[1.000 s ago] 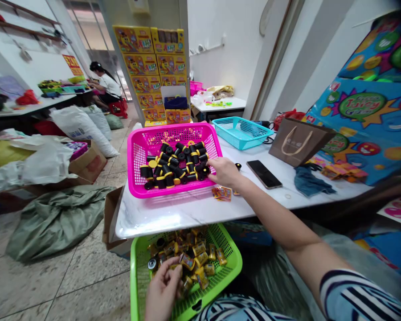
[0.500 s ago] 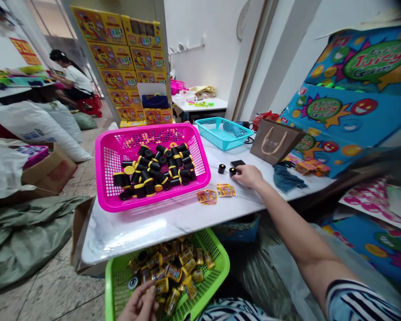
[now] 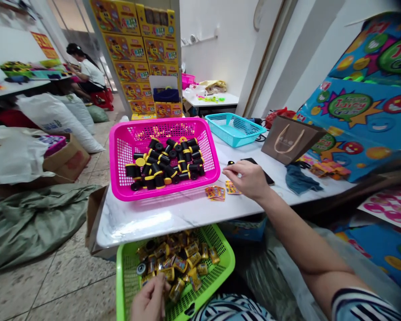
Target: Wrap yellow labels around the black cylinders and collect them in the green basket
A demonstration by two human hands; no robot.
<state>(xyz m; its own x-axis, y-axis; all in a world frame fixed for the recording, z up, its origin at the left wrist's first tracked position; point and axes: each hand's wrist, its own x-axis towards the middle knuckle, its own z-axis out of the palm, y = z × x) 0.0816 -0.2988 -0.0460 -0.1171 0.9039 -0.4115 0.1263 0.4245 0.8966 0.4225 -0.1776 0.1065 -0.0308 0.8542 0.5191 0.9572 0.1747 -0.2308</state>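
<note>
Reaching over the white table [image 3: 173, 216], my right hand [image 3: 245, 178] hangs just off the near right corner of the pink basket [image 3: 163, 192], thumb and fingertips drawn close together; whether anything is pinched between them I cannot make out. The black cylinders with yellow ends [image 3: 170, 167] lie heaped inside that basket, many tipped on their sides. One more small black piece [image 3: 231, 163] sits on the tabletop just beyond my fingers, and a dark phone [image 3: 268, 176] lies partly hidden behind the same hand. Below my wrist, two little lots of printed orange packets [image 3: 215, 193] rest side by side near the basket. My left hand [image 3: 150, 296] is low over the green basket [image 3: 226, 254], fingers curled at the edge of a pile of yellow labelled barrels [image 3: 187, 263]; its grip is hidden from me, so I cannot say if it has hold of one. Farther back on the table stand a turquoise basket [image 3: 235, 141] and a brown paper bag [image 3: 284, 145], with a crumpled blue cloth [image 3: 300, 179] in front of the bag.
</note>
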